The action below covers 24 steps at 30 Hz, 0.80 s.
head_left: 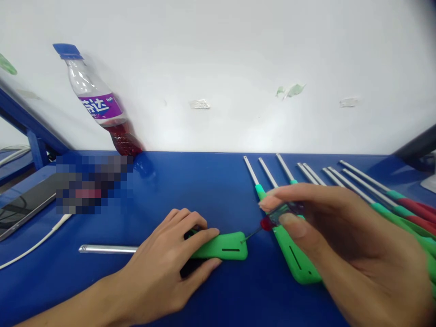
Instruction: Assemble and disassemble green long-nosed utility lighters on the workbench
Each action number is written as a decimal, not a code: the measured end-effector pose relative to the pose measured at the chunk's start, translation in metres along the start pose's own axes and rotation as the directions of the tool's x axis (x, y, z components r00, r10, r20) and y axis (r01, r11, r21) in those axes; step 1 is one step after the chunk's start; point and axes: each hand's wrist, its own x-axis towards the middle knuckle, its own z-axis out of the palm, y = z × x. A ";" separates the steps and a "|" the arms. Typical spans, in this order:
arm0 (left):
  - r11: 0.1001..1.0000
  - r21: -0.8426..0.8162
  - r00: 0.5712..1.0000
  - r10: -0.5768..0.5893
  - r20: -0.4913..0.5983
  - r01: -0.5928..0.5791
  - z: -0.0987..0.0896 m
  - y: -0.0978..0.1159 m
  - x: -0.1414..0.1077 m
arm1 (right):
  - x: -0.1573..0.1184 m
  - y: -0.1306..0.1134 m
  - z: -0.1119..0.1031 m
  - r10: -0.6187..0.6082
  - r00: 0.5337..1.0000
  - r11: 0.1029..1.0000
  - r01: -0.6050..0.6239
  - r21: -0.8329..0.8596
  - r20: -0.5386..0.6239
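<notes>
On the blue table, my left hand [170, 259] is closed around a green-handled tool [225, 245] with a silver metal shaft pointing left. My right hand [344, 245] pinches a small screwdriver [267, 222] with a clear handle and a red collar. Its thin blade reaches the right end of the green handle, near a small hole there. Beneath and beyond my right hand lies another green-handled tool [293, 254] of the same kind. My right fingers cover part of the screwdriver handle.
Several more silver-shafted tools [361, 186], with green or red handles, lie on the right. At the back left a soda bottle [102, 102] leans against the white wall [238, 59]. A phone [27, 200] and a white cable [41, 240] are at the left.
</notes>
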 end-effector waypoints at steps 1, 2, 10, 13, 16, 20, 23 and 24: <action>1.000 -0.002 1.000 -0.002 0.001 0.002 0.000 0.000 0.000 | 0.000 0.000 0.000 -0.009 1.000 1.000 0.009 0.003 0.016; 1.000 -0.006 1.000 -0.001 0.001 0.001 0.000 0.000 0.000 | 0.000 -0.001 0.000 -0.028 0.999 0.999 0.027 0.020 0.032; 1.000 -0.005 1.000 -0.010 0.023 0.011 0.001 0.000 0.000 | 0.001 0.001 0.002 -0.173 0.981 0.983 0.167 0.070 0.091; 1.000 -0.010 1.000 0.004 0.006 -0.004 0.001 0.000 -0.001 | 0.002 0.001 0.002 -0.134 0.987 0.990 0.129 0.053 0.087; 1.000 -0.021 1.000 0.005 0.005 -0.005 0.001 0.000 -0.001 | 0.002 0.002 0.002 -0.174 0.983 0.978 0.165 0.129 0.059; 1.000 -0.022 1.000 -0.017 0.020 0.018 0.000 0.000 0.000 | 0.003 0.004 0.000 -0.255 0.964 0.963 0.246 0.113 0.071; 1.000 -0.022 1.000 -0.010 0.019 0.011 0.000 0.000 0.001 | 0.003 0.004 0.001 -0.227 0.972 0.973 0.224 0.058 0.064; 1.000 -0.023 1.000 -0.008 0.018 0.008 -0.001 0.001 0.000 | 0.002 0.003 0.002 -0.212 0.976 0.976 0.209 0.053 0.056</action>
